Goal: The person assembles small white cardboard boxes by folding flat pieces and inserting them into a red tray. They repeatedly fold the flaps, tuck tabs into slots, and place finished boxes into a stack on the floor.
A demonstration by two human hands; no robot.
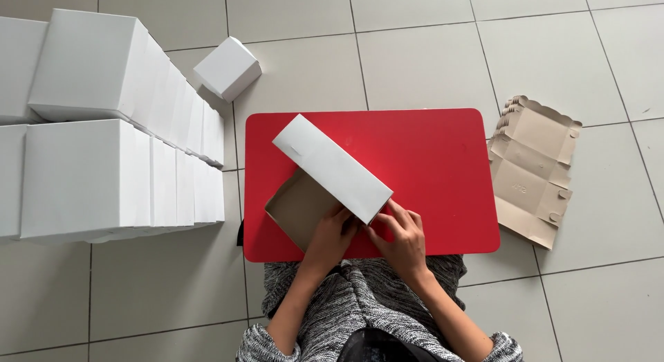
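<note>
A half-folded cardboard box (325, 172), white outside and brown inside, lies on a red tabletop (429, 168). Its long white side panel stands up diagonally, and the brown inner floor shows to the lower left. My left hand (332, 237) presses on the box's near corner, fingers on the brown inside edge. My right hand (401, 237) grips the end of the white panel at that same corner, fingers curled on a flap.
Rows of finished white boxes (104, 147) are stacked on the tiled floor at the left, with one small white box (227, 68) apart behind them. A pile of flat unfolded brown cardboard blanks (532, 168) lies on the floor to the right of the red top.
</note>
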